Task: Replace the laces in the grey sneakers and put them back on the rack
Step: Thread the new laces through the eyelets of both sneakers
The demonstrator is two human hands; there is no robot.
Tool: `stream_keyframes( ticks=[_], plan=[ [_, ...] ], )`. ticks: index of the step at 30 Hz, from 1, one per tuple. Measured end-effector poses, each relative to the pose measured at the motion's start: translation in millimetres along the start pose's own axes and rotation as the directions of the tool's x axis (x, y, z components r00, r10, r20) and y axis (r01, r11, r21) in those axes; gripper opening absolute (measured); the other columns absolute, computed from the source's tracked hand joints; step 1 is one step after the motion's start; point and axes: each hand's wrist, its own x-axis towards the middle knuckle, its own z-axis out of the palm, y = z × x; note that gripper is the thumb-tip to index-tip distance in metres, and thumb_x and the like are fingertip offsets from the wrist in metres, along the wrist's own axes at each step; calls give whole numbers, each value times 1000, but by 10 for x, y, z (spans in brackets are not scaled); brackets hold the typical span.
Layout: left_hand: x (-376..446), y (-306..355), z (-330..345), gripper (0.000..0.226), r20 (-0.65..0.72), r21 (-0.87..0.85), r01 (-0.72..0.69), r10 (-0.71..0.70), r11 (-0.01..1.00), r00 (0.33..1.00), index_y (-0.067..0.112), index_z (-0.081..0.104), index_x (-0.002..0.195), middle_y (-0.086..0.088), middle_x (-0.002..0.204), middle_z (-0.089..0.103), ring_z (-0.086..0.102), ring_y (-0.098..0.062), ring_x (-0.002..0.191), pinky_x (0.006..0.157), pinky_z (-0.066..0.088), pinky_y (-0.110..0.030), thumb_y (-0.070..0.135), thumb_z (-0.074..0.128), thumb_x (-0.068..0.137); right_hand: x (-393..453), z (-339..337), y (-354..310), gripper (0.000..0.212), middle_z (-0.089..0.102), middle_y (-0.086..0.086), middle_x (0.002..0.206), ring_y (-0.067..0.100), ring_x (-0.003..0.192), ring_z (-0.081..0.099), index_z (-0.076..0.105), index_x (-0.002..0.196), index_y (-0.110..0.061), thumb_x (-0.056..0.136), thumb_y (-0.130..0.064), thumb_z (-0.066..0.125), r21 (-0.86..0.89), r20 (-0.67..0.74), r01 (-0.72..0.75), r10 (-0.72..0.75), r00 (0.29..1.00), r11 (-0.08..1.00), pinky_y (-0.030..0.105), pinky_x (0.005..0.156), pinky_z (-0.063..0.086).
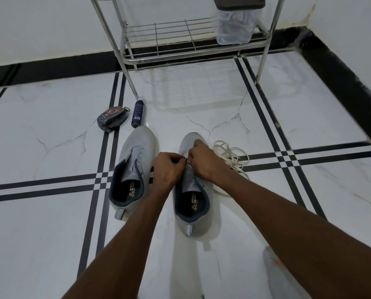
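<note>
Where walls meet, marble floor (201, 98).

Two grey sneakers stand side by side, toes pointing away. The left sneaker (137, 160), unlaced, lies just left of the fingers (181, 161). The right sneaker (191, 190) sits under them. Loose white laces (230, 157) lie tangled just right; the metal rack (180, 42) stands beyond.

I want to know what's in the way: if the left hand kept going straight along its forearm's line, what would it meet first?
Probably the right hand: the left hand points toward it over the right sneaker, nearly touching, though depth is unclear.
</note>
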Motion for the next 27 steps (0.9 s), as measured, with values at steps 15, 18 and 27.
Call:
stream_keyframes(
  ticks=[15,18,27],
  plan=[
    [66,69,-26,28,92,100,42,-51,994,994,5,80,104,-13,99,78,73,-20,92,86,57,-29,21,82,81,-131,101,43,18,50,9,106,28,80,59,62,91,-6,97,-21,53,37,-110,-53,57,992,998,44,68,50],
    [51,41,-24,23,89,53,55,-60,997,994,5,80,104,-13,98,78,73,-20,87,82,59,-30,18,77,85,-129,111,55,18,52,8,106,27,83,58,63,90,-7,96,-20,53,79,-115,-61,70,991,995,43,69,51],
    [58,-161,-17,15,135,-300,231,-198,926,971,10,78,92,-5,77,74,67,-18,71,60,55,-29,24,73,92,-98,111,44,13,68,3,96,20,89,64,70,76,-22,88,-25,70,307,-139,-169,220,966,937,41,78,55]
  ],
)
